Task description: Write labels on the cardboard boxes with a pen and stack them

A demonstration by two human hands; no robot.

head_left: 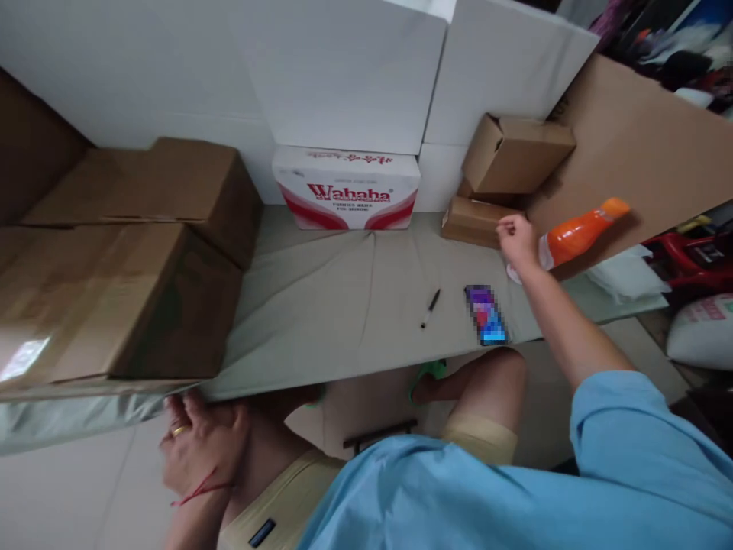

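Observation:
My left hand (203, 447), with a ring and a red wrist string, lies flat on my left knee below the table edge, its fingers stretched out and holding nothing visible. Over the right part of the table my right hand (518, 238) is closed, fingertips drawn together; whatever they hold, if anything, is too small to make out. Just behind them is a small cardboard box (473, 223). An orange bottle (578, 235) with an orange cap stands beside this hand, partly hidden by it. A phone (485, 315) with a lit screen and a black-and-clear pen (431, 308) lie nearer me.
Large brown cartons (85, 298) fill the table's left side. A white and red Wahaha box (349, 189) stands against white panels at the back. Another cardboard box (518, 153) is stacked at the back right, before a cardboard sheet (641, 145). White plastic packets (624, 275) lie at far right.

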